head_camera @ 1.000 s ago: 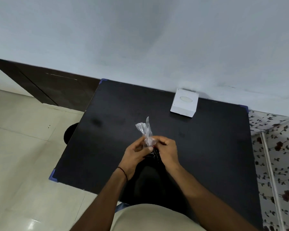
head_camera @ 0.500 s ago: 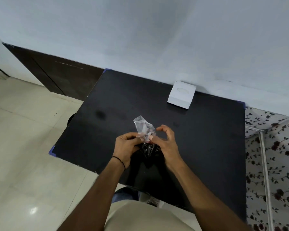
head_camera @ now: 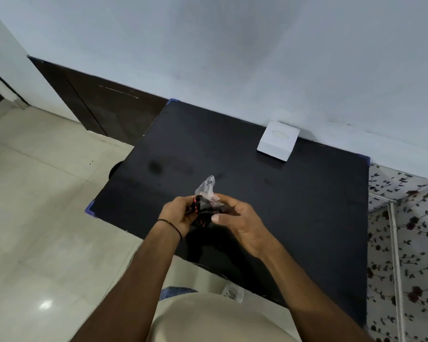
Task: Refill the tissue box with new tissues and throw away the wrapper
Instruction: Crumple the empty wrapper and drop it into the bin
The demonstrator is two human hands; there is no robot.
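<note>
From the head view, my white square tissue box [head_camera: 278, 140] sits at the far edge of the black tabletop [head_camera: 307, 206], well apart from my hands. I judge the refill done, since only the crumpled clear plastic wrapper [head_camera: 206, 193] is out; throwing it away remains. My left hand [head_camera: 177, 215] is clenched around its dark printed part, while my right hand [head_camera: 237, 218] pinches the other side, fingers partly curled.
</note>
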